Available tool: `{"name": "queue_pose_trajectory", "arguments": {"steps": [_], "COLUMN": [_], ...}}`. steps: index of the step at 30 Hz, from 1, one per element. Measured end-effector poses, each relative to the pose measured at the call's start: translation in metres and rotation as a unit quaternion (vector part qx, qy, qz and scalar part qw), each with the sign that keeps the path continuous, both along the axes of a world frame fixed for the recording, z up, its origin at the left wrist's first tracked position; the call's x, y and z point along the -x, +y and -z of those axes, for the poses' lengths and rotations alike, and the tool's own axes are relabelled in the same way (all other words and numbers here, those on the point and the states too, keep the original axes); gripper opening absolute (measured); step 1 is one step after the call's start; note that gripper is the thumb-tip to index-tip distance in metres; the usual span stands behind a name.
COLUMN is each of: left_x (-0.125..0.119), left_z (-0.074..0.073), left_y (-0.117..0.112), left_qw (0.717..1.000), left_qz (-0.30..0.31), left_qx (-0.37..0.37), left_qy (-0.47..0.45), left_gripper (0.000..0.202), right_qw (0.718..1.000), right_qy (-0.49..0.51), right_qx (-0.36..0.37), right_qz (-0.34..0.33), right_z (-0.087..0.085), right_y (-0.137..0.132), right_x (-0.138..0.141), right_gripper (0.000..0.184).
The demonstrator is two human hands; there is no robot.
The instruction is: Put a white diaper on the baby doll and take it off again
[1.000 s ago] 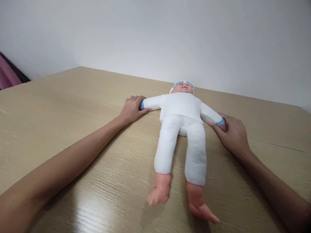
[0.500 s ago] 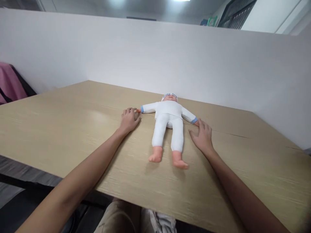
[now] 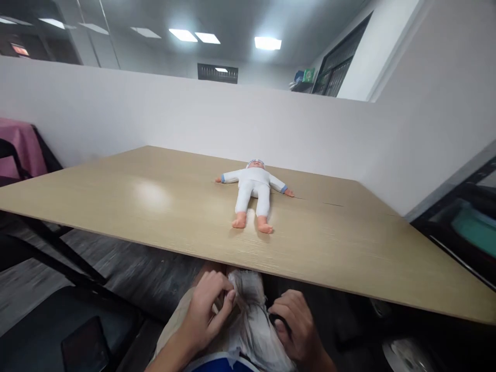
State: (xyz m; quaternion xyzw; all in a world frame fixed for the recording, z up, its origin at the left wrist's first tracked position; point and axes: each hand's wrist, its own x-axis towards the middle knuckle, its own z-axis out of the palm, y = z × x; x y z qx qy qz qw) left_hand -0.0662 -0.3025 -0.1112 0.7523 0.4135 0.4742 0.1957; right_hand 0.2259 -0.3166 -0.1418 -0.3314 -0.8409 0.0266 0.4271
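A baby doll (image 3: 253,188) in a white suit with blue cuffs and a printed cap lies on its back on the wooden table (image 3: 186,217), arms spread and feet toward me. Below the table's front edge, my left hand (image 3: 207,305) is over my lap, fingers loosely curled, the thumb apart from them. My right hand (image 3: 296,323) is beside the pale shorts (image 3: 251,315), its fingers bent, with a dark gap between thumb and fingers. I see nothing held in either hand. Both are apart from the doll.
A white partition (image 3: 194,119) stands behind the table. To the left are a pink cloth (image 3: 23,147) and a black chair seat (image 3: 46,320) with a dark phone-like slab (image 3: 86,346) on it. A dark object with a green part (image 3: 475,227) stands at the right.
Both hands have left the table beside the doll's hands and come back down over my lap. The doll keeps its pose. The view has tilted up, showing more ceiling.
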Motion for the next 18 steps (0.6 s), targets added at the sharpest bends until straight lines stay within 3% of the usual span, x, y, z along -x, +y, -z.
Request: {"name": "queue_pose_trajectory", "arguments": {"steps": [2, 4, 7, 10, 14, 16, 18], "left_x": [0.001, 0.003, 0.004, -0.004, -0.028, -0.039, -0.043], "left_z": [0.034, 0.064, 0.101, 0.126, 0.137, 0.131, 0.113], "left_y": [-0.012, -0.009, 0.004, 0.013, 0.019, 0.019, 0.013], "left_qw": [0.991, 0.969, 0.93, 0.894, 0.858, 0.851, 0.852], "left_qz": [-0.015, -0.042, -0.046, 0.034, 0.115, 0.129, 0.133], "left_qx": [0.123, 0.239, 0.359, 0.448, 0.495, 0.497, 0.487], "left_qy": [0.041, 0.052, 0.068, 0.013, -0.075, -0.108, -0.141], "left_gripper": [0.036, 0.048, 0.06, 0.066, 0.079, 0.085, 0.086], "right_qw": [0.979, 0.911, 0.851, 0.818, 0.778, 0.762, 0.753], "right_qy": [0.033, 0.149, 0.194, 0.211, 0.262, 0.289, 0.314], "right_qx": [0.187, 0.353, 0.454, 0.512, 0.559, 0.572, 0.571], "right_qz": [0.071, 0.152, 0.178, 0.154, 0.114, 0.098, 0.089], "right_z": [0.032, 0.061, 0.093, 0.11, 0.112, 0.102, 0.081], "right_y": [-0.007, -0.005, 0.002, 0.005, 0.007, 0.006, 0.001], "right_x": [-0.004, -0.007, -0.006, 0.004, 0.026, 0.034, 0.039], "right_gripper": [0.024, 0.039, 0.063, 0.072, 0.079, 0.082, 0.08]}}
